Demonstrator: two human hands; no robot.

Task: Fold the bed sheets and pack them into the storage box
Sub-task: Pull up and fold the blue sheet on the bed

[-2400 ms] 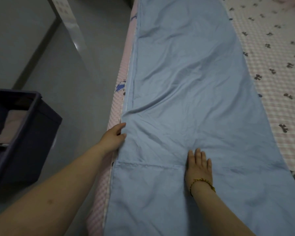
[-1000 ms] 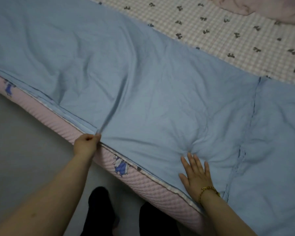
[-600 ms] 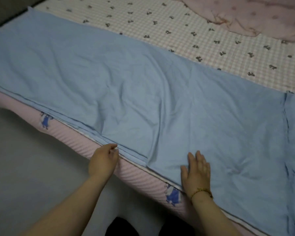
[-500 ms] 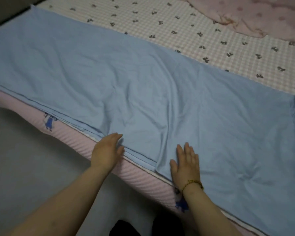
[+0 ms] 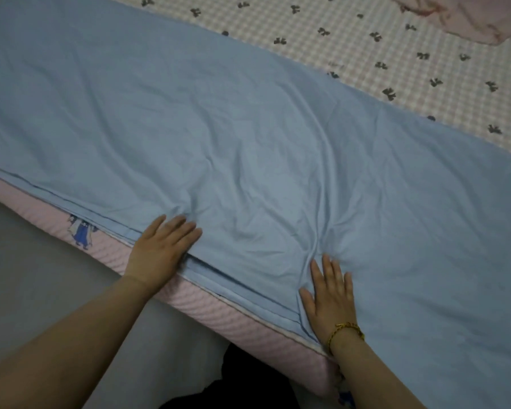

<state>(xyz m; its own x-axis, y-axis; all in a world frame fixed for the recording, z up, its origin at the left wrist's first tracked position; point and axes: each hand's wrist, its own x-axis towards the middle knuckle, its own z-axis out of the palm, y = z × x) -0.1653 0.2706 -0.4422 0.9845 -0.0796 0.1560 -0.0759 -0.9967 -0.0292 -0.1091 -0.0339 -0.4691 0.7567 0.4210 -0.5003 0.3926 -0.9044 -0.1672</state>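
While the blue sheet [image 5: 248,137] lies as a long folded strip along the near edge of the bed [image 5: 219,314], both hands press it flat: the left hand [image 5: 160,252], fingers straight and close together, on its layered edge; the right hand [image 5: 329,293], fingers spread. This looks like smoothing before another fold, which would need gripping one end.

- A long blue sheet [image 5: 248,128] is lying folded in a band along the near edge of the bed [image 5: 219,317], its layered edges showing.
- The left hand [image 5: 160,249] is resting flat on the sheet's edge, fingers spread and straight.
- The right hand [image 5: 331,293], a gold bracelet [image 5: 347,330] at its wrist, is pressing flat on the sheet, creases fanning out from its fingertips.
- A pink checked bedcover [image 5: 396,54] with small dark bows is lying beyond.
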